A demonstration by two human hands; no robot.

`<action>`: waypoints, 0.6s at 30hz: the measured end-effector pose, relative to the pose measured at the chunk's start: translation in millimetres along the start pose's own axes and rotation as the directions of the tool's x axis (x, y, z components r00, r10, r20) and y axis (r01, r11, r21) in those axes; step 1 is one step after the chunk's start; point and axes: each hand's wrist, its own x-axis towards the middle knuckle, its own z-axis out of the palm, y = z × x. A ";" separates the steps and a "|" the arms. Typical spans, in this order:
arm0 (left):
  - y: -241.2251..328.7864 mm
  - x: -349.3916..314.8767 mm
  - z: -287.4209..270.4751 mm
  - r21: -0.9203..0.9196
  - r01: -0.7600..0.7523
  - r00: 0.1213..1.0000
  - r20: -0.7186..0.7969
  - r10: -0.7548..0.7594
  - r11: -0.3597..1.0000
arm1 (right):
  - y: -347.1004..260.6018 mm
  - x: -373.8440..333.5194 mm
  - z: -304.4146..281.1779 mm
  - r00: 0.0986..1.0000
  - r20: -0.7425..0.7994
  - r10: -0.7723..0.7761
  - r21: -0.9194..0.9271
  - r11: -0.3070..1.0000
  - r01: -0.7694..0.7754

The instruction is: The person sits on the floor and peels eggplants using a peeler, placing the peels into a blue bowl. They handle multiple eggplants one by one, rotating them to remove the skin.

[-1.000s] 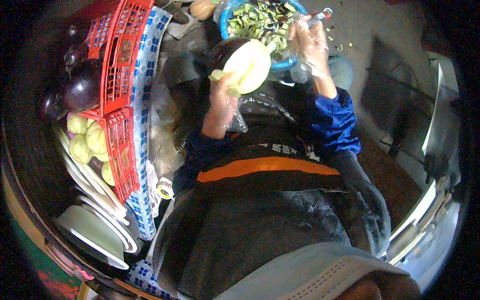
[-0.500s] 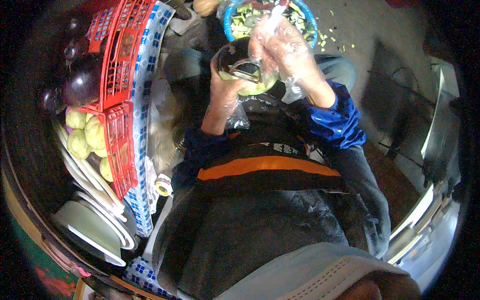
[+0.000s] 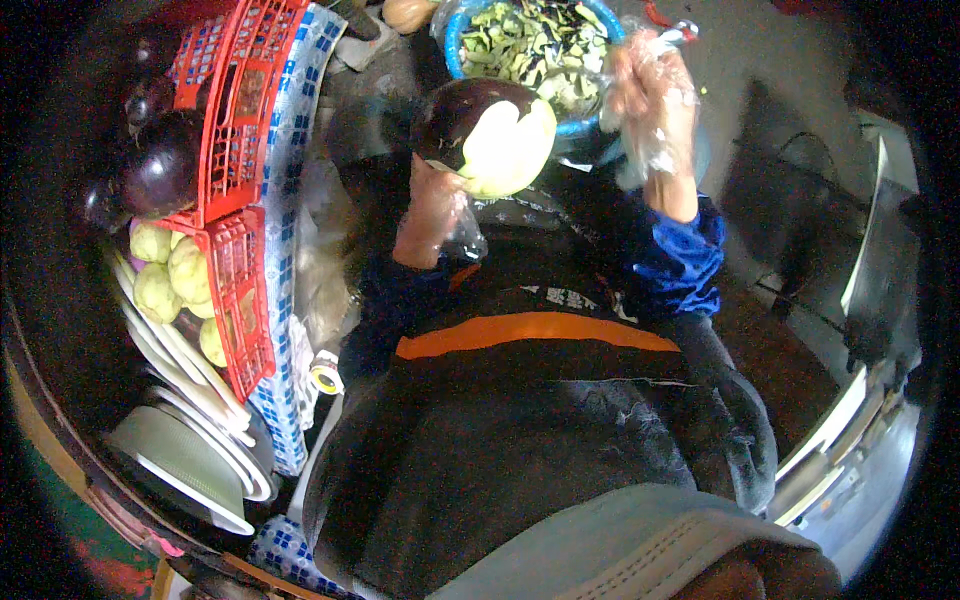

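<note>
A big round eggplant (image 3: 455, 125), dark purple with a broad pale peeled patch, rests in my left hand (image 3: 435, 205), whose fingers are closed around its lower side. My right hand (image 3: 655, 95) is held apart from it to the right, by the rim of a blue basin (image 3: 610, 25). Its fingers are curled round a peeler with a red and white handle end (image 3: 685, 32); the blade is not clear here. Clear plastic gloves cover both hands. Strips of dark and pale peel (image 3: 520, 40) fill the basin in front of me.
On my left, a red plastic basket (image 3: 240, 290) holds dark eggplants (image 3: 165, 165) and pale green, peeled-looking ones (image 3: 160, 290). White plates and a bowl (image 3: 185, 455) stand beside it on a blue-and-white checked cover (image 3: 285, 250). A tan, gourd-like thing (image 3: 408, 14) lies left of the basin.
My right hand has drawn away from the eggplant, moving right with the peeler. More of the eggplant's pale patch shows, and the basin of peel is less covered.
</note>
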 end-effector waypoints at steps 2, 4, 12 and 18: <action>0.2 2.7 4.8 0.092 -0.038 0.999 -0.016 0.040 0.995 | -15.8 -20.7 27.0 0.984 0.173 0.041 0.175 0.982 -0.072; -2.2 3.8 5.8 0.128 -0.035 0.999 0.027 0.032 0.991 | -20.3 -26.8 37.1 0.974 0.181 0.134 0.081 0.985 -0.150; -6.0 -0.2 -31.1 0.091 0.028 1.000 0.012 -0.029 0.995 | 56.3 36.8 -28.1 0.960 0.133 -0.246 -0.907 0.361 0.218; -7.5 6.3 -41.0 -0.137 0.201 0.970 0.168 -0.177 0.970 | -2.0 2.8 -4.6 0.967 0.240 0.089 0.343 0.924 -0.170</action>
